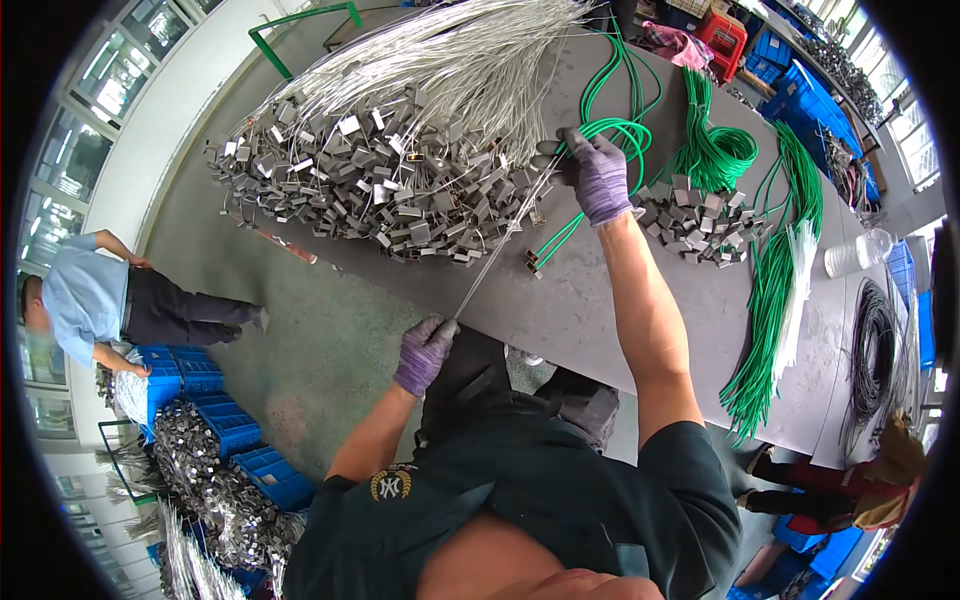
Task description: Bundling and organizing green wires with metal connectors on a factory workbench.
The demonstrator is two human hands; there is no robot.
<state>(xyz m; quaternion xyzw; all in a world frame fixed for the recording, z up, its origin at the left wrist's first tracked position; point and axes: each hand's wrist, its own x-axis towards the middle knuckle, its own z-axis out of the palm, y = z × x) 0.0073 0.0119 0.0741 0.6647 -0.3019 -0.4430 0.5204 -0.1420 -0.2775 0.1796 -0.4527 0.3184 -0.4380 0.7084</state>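
Observation:
Both my hands wear purple gloves with dark grey fingers. My left hand (425, 355), low near the table's front edge, is closed around one end of a few thin silvery wires (487, 268). They stretch tight up to my right hand (597, 175), whose fingers are closed on them at the edge of the heap. That heap is of grey metal pieces (400, 190) on pale wires (460, 50). Beside my right hand lies a looped bundle of green wires (625, 130). Its lower ends, with small metal tips (536, 262), rest on the grey table (580, 310).
Right of my arm are another pile of metal pieces (700, 222), a green wire coil (722, 155), long green wires (770, 320), a clear plastic jar (858, 254) and a black coil (872, 350). A person (90, 300) stands at left by blue crates (225, 420); another (860, 490) is at lower right.

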